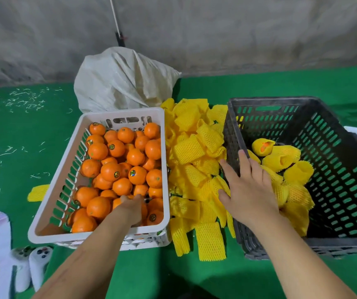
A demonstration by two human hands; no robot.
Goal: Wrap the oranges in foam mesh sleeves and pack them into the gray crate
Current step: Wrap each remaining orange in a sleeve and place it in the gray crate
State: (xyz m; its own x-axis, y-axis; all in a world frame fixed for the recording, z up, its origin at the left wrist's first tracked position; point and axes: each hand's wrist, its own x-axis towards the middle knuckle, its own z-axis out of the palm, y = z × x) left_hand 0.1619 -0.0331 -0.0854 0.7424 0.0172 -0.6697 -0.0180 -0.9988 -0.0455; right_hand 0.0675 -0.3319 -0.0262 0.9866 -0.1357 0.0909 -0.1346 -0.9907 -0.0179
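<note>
Barely begun, I'd say — a few wrapped oranges (281,160) lie in the gray crate (346,160), while the white basket (50,212) is full. Left hand (132,209) curls over an orange there; right hand (248,186), fingers spread, hovers over the loose foam sleeves (194,152).

Stickers on the oranges (117,160) are too small to read.
</note>
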